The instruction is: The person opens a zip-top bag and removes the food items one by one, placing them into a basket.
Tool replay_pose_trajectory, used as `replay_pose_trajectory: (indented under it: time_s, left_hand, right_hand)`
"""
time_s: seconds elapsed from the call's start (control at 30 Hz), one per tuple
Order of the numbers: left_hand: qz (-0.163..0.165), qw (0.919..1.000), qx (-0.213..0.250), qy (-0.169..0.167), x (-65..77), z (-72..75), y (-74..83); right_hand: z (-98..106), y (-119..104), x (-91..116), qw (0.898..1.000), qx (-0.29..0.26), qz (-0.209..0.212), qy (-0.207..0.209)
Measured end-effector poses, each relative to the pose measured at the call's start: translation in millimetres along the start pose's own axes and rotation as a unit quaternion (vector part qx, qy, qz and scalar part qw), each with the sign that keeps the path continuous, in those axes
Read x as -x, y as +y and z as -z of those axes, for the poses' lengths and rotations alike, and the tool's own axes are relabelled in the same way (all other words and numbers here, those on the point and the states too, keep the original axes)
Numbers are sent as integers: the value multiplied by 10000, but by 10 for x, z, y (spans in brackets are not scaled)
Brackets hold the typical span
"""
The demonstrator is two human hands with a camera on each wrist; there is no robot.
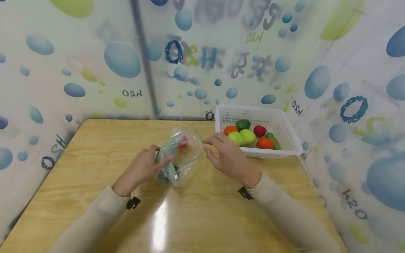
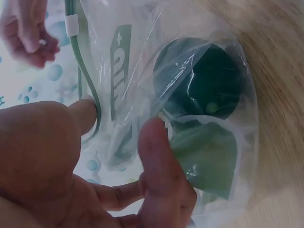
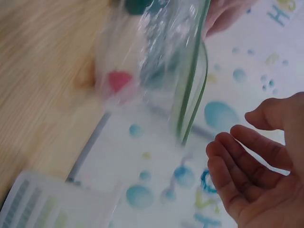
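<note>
A clear zip bag [image 1: 190, 147] with a green zip strip stands over the table, its mouth spread toward the right. My left hand [image 1: 145, 165] grips its left side, thumb and fingers around the plastic. Inside the bag lie a dark green round thing [image 2: 199, 78] and a small red thing [image 3: 118, 80]; the plastic blurs both. Green printing [image 2: 119, 71] shows on the bag's face. My right hand [image 1: 229, 158] hangs at the right of the bag's mouth with fingers loosely bent. In the right wrist view its palm and fingers [image 3: 242, 166] hold nothing, apart from the zip strip.
A white perforated basket [image 1: 289, 140] stands at the table's back right, close beyond my right hand. In it lie red-orange fruits or vegetables [image 1: 265, 143], green apples [image 1: 248, 137] and a green pepper [image 1: 274, 141]. A patterned wall [image 1: 196, 84] borders the wooden table [image 1: 196, 218].
</note>
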State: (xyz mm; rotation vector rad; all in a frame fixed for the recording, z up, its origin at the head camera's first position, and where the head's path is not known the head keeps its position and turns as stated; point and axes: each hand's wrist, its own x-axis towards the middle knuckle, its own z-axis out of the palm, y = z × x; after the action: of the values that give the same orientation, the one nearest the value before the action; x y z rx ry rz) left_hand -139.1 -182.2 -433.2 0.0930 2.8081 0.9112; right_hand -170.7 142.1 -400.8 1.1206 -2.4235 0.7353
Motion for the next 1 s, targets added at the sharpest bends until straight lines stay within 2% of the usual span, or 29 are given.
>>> replay_pose_trajectory:
  time_s: [0.13, 0.23, 0.33, 0.5, 0.67, 0.77, 1.0]
  left_hand:
    - [-314, 9994, 30, 111, -15, -36, 13]
    - [-646, 9971, 16, 396, -26, -80, 22]
    - [-751, 9953, 147, 591, -23, -123, 35]
    - [-513, 9960, 310, 670, 4, -167, 85]
    - [-230, 9981, -129, 555, 44, -184, 135]
    - [-154, 9987, -326, 372, 69, -197, 135]
    - [-164, 9998, 123, -6, 63, -232, 93]
  right_hand:
    - [-165, -189, -134, 9975, -37, 507, -497]
    - [-293, -253, -221, 9938, 25, 665, -896]
    - [-428, -282, -294, 9897, 171, 766, -1197]
    - [-628, -290, -374, 9843, 186, 657, -1631]
    - [-747, -264, -457, 9812, -275, 42, -1909]
    - [-790, -245, -492, 9783, -486, -151, -2009]
    - [-930, -204, -508, 9651, -442, -195, -2575]
